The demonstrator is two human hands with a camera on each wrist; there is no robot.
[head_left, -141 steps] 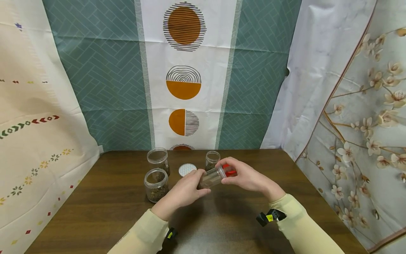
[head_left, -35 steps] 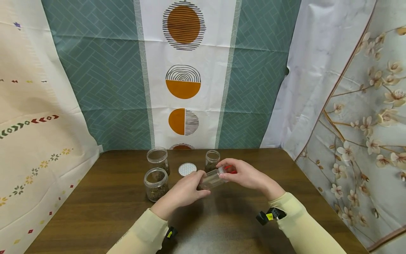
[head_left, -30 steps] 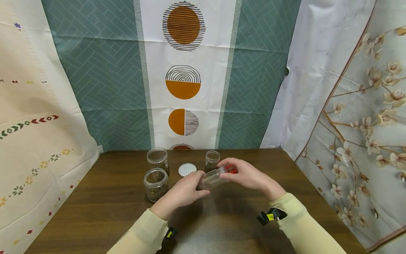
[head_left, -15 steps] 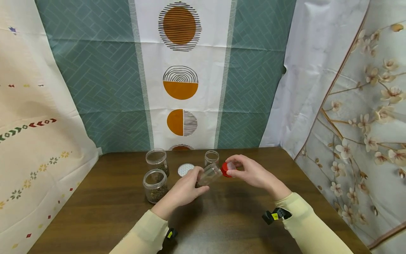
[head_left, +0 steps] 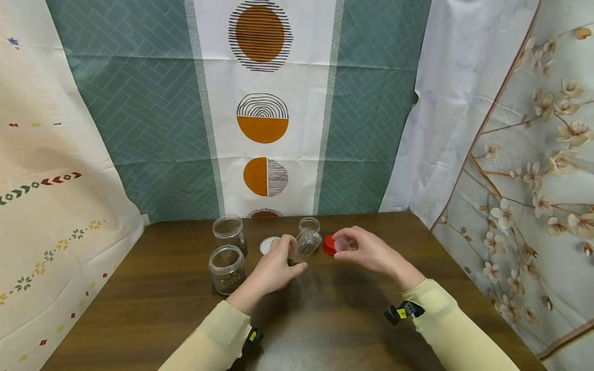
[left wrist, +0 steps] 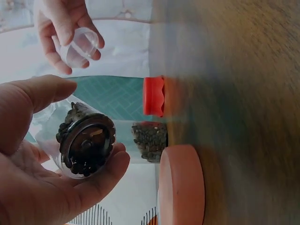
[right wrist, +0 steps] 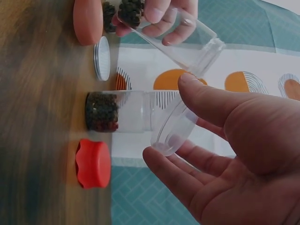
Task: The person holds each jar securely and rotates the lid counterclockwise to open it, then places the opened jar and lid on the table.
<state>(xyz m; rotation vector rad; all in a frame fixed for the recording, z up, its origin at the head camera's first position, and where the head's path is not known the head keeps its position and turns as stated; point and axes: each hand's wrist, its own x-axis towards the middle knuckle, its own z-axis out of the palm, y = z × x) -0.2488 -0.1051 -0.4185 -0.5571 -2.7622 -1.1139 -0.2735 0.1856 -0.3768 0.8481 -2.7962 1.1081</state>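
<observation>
My left hand [head_left: 271, 268] grips a clear jar [head_left: 306, 245] around its lower part, the jar tilted with its mouth up and to the right. Dark grains [left wrist: 72, 124] lie in the jar's bottom, seen in the left wrist view. Between the thumb and fingers of my right hand [head_left: 371, 255] is a see-through plastic cap [right wrist: 171, 129], apart from the jar's mouth. A red scalloped lid [head_left: 329, 245] lies on the table just left of that hand. Behind the held jar stands a smaller uncapped jar [right wrist: 101, 112] with dark grains.
Two wide open jars [head_left: 227, 278] with dark contents stand at the left. A silver-rimmed flat lid [right wrist: 102, 58] lies behind my left hand. Close under that hand is an orange-pink round object [left wrist: 183, 185]. The brown table [head_left: 153, 309] ends at hanging cloths.
My right hand has drawn the clear cap off the jar's mouth and moved right. The jar in my left hand has turned more upright, and the red lid shows more fully.
</observation>
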